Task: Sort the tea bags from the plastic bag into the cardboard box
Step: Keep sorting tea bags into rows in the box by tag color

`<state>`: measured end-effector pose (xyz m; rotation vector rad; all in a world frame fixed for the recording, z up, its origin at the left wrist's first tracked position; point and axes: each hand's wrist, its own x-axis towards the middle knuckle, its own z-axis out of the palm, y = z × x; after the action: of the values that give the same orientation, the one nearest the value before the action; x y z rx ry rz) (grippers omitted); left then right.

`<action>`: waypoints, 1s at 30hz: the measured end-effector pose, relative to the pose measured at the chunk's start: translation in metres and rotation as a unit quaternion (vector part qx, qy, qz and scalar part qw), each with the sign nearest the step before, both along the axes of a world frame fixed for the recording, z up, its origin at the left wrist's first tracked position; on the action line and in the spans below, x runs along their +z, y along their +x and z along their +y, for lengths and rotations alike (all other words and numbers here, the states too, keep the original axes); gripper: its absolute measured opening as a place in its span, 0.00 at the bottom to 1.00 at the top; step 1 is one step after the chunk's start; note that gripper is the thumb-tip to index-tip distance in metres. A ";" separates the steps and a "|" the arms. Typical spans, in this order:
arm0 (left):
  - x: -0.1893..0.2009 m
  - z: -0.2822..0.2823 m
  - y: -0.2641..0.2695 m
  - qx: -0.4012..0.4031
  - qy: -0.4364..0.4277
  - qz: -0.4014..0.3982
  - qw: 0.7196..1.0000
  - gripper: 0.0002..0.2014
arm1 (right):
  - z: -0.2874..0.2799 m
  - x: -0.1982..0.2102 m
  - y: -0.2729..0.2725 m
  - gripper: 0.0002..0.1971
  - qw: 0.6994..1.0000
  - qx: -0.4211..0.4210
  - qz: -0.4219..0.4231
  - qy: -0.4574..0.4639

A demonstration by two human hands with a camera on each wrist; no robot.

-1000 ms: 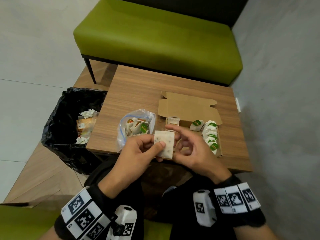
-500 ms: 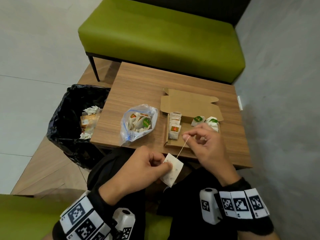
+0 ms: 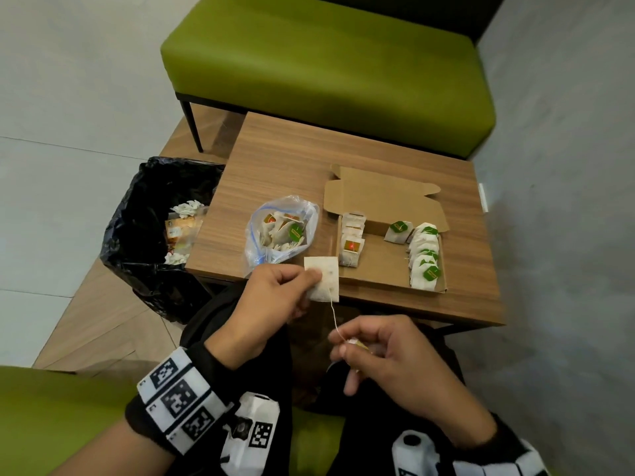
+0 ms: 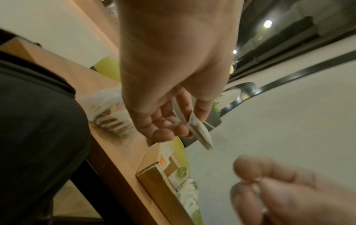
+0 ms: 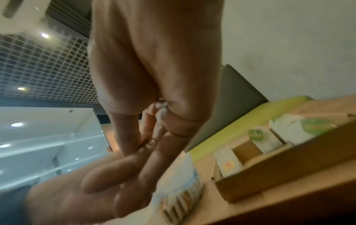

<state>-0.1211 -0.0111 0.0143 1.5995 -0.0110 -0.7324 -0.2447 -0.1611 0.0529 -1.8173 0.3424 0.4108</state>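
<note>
My left hand [image 3: 292, 286] pinches a plain white tea bag [image 3: 326, 280] by its left edge, just above the table's near edge; the same tea bag [image 4: 200, 134] shows edge-on in the left wrist view. A thin string runs from it down to my right hand [image 3: 354, 345], which pinches the small paper tag at the string's end over my lap. The clear plastic bag [image 3: 280, 231] with several tea bags lies left of the open cardboard box [image 3: 385, 266]. In the box, red-tagged bags [image 3: 351, 249] stand at the left and green-tagged bags [image 3: 424, 259] at the right.
A bin lined with a black bag [image 3: 151, 235] stands left of the wooden table [image 3: 292, 159], holding wrappers. A green bench [image 3: 326, 60] runs behind the table, and a grey wall closes the right side. The box lid [image 3: 381, 197] lies folded back.
My right hand has pulled the string's tag from above the box down to my lap. My left hand has lifted the tea bag back up to the table's near edge.
</note>
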 end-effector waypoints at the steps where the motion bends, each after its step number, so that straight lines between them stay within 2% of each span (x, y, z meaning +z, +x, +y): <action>1: 0.001 -0.001 0.000 0.016 -0.022 0.021 0.999 0.14 | 0.002 -0.006 0.000 0.09 1.000 -0.004 0.006 0.023; 5: 0.006 -0.003 -0.002 0.021 -0.117 0.081 0.990 0.12 | 0.008 -0.021 0.004 0.17 0.996 -0.027 0.015 0.082; 8: 0.009 -0.001 -0.006 -0.012 -0.173 0.115 0.978 0.11 | 0.005 -0.029 0.009 0.11 0.995 -0.072 0.005 0.069; 11: 0.007 0.002 -0.010 -0.030 -0.183 0.141 0.972 0.17 | -0.001 -0.030 0.011 0.06 0.989 -0.131 -0.057 0.034; 13: 0.005 0.002 -0.014 -0.039 -0.176 0.153 0.972 0.17 | -0.003 -0.028 0.011 0.05 0.980 -0.158 -0.116 0.023; 15: 0.000 0.001 -0.016 -0.034 -0.168 0.170 0.971 0.15 | -0.004 -0.025 0.013 0.05 0.973 -0.156 -0.167 0.023; 18: -0.005 0.001 -0.017 -0.031 -0.166 0.179 0.969 0.13 | -0.005 -0.027 0.016 0.10 0.967 -0.129 -0.217 0.019; 23: -0.007 0.002 -0.017 -0.066 -0.167 0.163 0.970 0.05 | -0.007 -0.029 0.019 0.18 0.963 -0.158 -0.207 0.066; 30: -0.010 0.003 -0.020 -0.112 -0.174 0.176 0.962 0.06 | -0.007 -0.032 0.023 0.17 0.967 -0.180 -0.170 0.066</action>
<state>-0.1412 -0.0082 0.0044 1.1281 -0.0600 -1.1194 -0.2213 -0.1682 0.0208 -1.6166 0.3866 -0.1297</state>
